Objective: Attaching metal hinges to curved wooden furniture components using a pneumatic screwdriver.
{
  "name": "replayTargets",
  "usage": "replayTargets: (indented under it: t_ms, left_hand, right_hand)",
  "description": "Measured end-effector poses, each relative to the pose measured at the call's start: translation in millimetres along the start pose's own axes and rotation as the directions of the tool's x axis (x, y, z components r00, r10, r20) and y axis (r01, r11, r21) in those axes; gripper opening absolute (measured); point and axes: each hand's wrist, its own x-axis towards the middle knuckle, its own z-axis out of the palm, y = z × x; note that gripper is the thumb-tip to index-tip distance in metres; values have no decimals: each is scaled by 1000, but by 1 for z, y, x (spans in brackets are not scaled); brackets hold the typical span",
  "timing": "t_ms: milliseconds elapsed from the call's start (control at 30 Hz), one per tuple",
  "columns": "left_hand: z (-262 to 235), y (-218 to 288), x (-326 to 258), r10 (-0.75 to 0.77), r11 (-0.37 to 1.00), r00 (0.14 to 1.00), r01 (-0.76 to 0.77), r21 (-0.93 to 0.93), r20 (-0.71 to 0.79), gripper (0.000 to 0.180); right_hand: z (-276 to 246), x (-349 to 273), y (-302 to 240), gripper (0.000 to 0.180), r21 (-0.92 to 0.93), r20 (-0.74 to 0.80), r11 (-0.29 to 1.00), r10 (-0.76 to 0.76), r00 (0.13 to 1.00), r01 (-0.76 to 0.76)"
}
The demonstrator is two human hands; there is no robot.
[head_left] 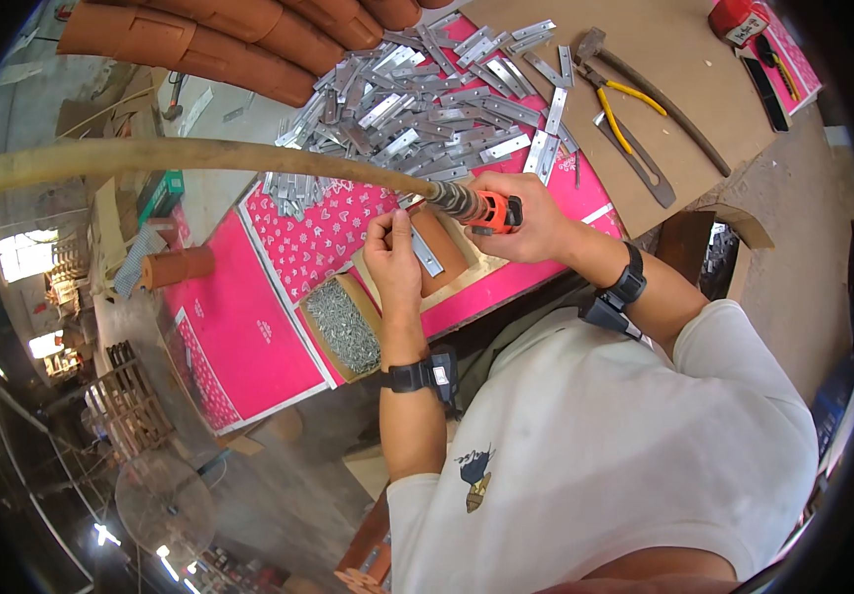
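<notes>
My right hand (534, 216) grips a red-and-black power screwdriver (491, 211), whose metal front end joins a thick beige hose running to the left. Below the tool, a brown clay-coloured tile piece (444, 240) rests on the bench with a silver metal strip (427, 254) lying along it. My left hand (392, 259) is beside the strip, thumb and fingers pinched together; whatever is between them is too small to make out. Near my left wrist stands a cardboard box (362, 299) full of small metal screws (340, 327).
Many loose metal strips (417, 114) are heaped behind my hands. Brown curved tiles (209, 45) are stacked at the far left. On cardboard at right lie a hammer (660, 94), yellow-handled pliers (610, 114) and a flat metal bar (642, 163). A brown cylinder (178, 267) stands left.
</notes>
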Motion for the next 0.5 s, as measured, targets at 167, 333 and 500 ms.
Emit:
replayTargets:
  t_ms: [167,333,500]
  left_hand:
    - [-4,-4,2,11,999,1000,-12,39,13,10]
    - [-3,-1,2,81,994,995,-76,-74,63,11]
    - [0,1,1,92,994,994,-87,-73,62,12]
  right_hand:
    - [-2,2,-3,35,19,-13,1000,-14,1000,14]
    - [-7,0,-3,32,-22,72,997,77,994,-76]
    - [-7,0,0,32,0,72,995,100,992,-100]
